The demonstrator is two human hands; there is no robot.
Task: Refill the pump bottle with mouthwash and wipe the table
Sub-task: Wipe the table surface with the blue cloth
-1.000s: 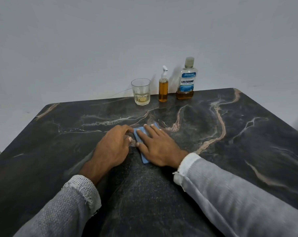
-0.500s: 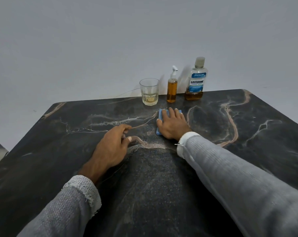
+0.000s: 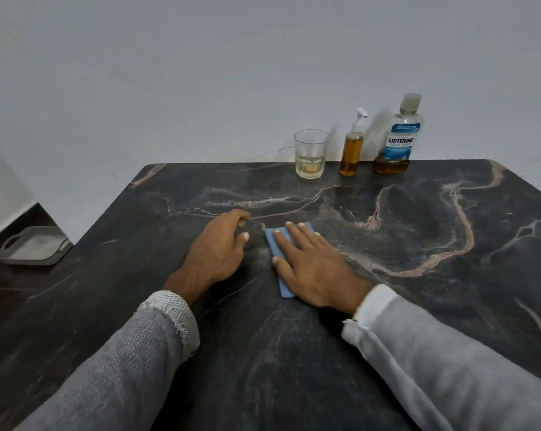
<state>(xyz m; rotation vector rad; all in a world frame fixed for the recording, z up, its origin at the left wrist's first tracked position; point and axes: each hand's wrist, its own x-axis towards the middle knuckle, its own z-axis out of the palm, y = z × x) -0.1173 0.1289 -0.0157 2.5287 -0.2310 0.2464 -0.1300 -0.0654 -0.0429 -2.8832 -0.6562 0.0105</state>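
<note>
- Since half a second ago, our right hand (image 3: 312, 269) has drawn the blue cloth (image 3: 277, 259) back toward us.
- Our left hand (image 3: 216, 247) rests loosely curled, its grip empty.
- Right grip: flat fingers pressing the soft folded cloth.
- Beyond it, the glossy pump bottle (image 3: 352, 147) looks refilled; wiping the veined stone surface (image 3: 418, 231) remains.

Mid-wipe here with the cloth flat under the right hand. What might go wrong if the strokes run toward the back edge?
1. The glass, pump bottle and mouthwash bottle stand close together along the table's far edge; a long stroke by the right hand with the blue cloth may knock them over.
2. The glass holds liquid and is uncovered, so it would likely spill.
</note>
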